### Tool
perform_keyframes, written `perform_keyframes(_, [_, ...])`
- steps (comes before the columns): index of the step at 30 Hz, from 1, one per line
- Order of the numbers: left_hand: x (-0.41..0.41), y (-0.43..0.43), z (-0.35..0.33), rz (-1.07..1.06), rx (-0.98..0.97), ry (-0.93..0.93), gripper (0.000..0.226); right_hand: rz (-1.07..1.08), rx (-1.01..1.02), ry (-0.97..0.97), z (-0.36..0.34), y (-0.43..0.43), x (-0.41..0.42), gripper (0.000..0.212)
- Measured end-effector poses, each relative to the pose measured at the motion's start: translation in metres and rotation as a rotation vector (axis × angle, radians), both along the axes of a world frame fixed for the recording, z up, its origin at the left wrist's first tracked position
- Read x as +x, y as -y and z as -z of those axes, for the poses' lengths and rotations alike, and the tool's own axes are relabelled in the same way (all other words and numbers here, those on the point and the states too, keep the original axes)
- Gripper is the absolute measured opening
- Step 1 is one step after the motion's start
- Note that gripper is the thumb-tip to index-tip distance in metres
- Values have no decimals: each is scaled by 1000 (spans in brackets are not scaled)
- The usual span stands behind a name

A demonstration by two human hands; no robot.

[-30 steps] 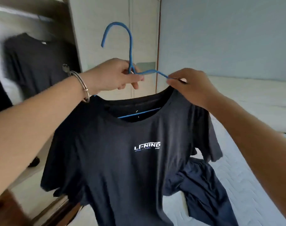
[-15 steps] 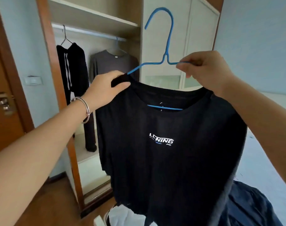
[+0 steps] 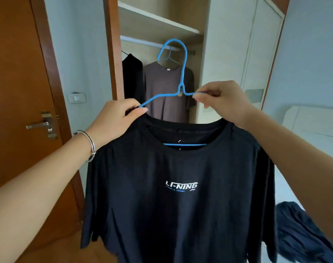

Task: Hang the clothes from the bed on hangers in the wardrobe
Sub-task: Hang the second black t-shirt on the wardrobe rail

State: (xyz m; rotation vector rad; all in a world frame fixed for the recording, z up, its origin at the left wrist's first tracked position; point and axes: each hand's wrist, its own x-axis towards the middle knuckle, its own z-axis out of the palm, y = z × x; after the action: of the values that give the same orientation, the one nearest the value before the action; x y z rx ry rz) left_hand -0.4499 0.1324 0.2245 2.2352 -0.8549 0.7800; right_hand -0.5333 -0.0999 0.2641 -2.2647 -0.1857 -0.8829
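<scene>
The left hand (image 3: 116, 118) grips the shoulder of the black T-shirt (image 3: 180, 205) where the wire runs into the cloth. The right hand (image 3: 222, 99) pinches the other arm of the blue hanger (image 3: 183, 73), just beside its neck. The shirt is on the hanger and held up in front of the wardrobe rail (image 3: 142, 41), with the hook rising level with the rail but not on it. To do this step well, I would keep the shoulders level so the collar does not slide off, then lift the hook clear over the rail and lower it before either hand lets go. A free stretch of rail looks easier to reach than the part already taken. Below the rail hang a brown T-shirt (image 3: 167, 103) on a thin hanger, directly behind the blue hook, and a black garment (image 3: 132, 76) to the left of it. Either could snag the hook or be pushed along. A shelf (image 3: 156, 21) sits close above the rail and limits how high the hook can go. The wardrobe's wooden post (image 3: 112, 54) stands left of the rail, and a wooden door (image 3: 19, 92) stands farther left. Well to the right of the rail and lower, a dark garment (image 3: 298, 228) lies on the bed (image 3: 313, 128), probably next to be hung.
</scene>
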Motion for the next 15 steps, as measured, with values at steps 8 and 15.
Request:
perform_keyframes(8, [80, -31, 5, 49, -85, 51, 29, 3, 32, -62, 13, -35, 75, 14])
perform_keyframes(15, [169, 14, 31, 25, -150, 120, 28, 48, 106, -68, 44, 5, 166, 20])
